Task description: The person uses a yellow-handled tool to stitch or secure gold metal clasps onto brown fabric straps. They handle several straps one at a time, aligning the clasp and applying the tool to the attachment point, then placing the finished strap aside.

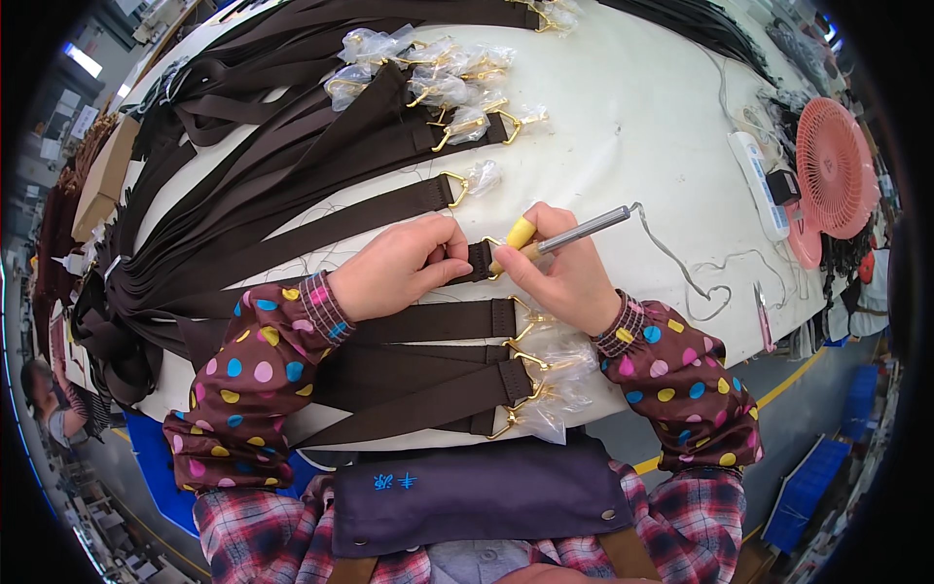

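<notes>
My left hand pinches a dark brown strap near its stitched end, where a gold metal ring is fitted. My right hand grips a pen-like tool with a silver barrel and a thin cord at its back; its tip is at the ring. Something yellow covers my right index finger. More straps lie above and below my hands, many ending in gold hooks or rings with clear plastic wrapping on them.
A white worktable carries strap bundles. At right are a pink fan, white power strip and small scissors. A cardboard box stands left. Another person is beyond the table's left edge. Blue crates sit on the floor.
</notes>
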A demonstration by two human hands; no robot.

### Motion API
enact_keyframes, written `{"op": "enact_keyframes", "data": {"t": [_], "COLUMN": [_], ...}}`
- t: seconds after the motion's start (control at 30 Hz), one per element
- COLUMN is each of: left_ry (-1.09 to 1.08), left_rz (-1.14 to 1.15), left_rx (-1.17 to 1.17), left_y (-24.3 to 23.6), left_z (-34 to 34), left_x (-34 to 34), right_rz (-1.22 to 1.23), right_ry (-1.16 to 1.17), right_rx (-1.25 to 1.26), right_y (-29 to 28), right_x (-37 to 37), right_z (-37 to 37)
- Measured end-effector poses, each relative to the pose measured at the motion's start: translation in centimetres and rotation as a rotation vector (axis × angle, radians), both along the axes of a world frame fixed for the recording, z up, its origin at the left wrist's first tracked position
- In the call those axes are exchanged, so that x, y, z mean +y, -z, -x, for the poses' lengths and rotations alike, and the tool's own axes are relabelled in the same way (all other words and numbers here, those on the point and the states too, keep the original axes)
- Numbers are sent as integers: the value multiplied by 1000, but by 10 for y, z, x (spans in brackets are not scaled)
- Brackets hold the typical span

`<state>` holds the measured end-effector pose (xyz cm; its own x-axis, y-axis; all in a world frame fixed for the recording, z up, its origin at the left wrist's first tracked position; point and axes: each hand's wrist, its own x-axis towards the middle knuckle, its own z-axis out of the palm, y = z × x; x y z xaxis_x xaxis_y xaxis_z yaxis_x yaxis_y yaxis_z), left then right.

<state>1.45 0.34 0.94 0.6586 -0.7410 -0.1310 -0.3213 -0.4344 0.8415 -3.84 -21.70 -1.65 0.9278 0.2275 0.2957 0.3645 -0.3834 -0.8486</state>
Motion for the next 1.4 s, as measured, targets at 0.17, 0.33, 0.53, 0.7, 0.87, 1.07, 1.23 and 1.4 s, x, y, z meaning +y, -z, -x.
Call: {"op": "enact_keyframes", "data": {"t": [0.17,0.33,0.53,0.7,0.87,1.07,1.23,1.4], "left_ry": [0,3,16,23,30,18,2,164], "left_rz": [58,65,37,33,41,44,-6,-117], "left_rx": [-36,-21,-23,-26,-35,-45,-66,-129], "left_y": [5,7,6,5,6,2,-2,-8], "left_z": [1,1,0,0,0,-1,-3,-5], "left_x": [2,3,3,4,4,3,5,0], "right_rz": [77,84,100,101,110,70,-151,-11], "right_ry": [4,10,11,12,10,-12,-59,-58], "right_rx": [-38,-27,-31,-22,-30,6,164,85], "right_y": [1,0,-1,-1,1,3,-2,5], "right_x": [1,2,3,3,3,2,5,1], "right_z": [-1,-2,-1,-1,-2,-4,-3,-4]}}
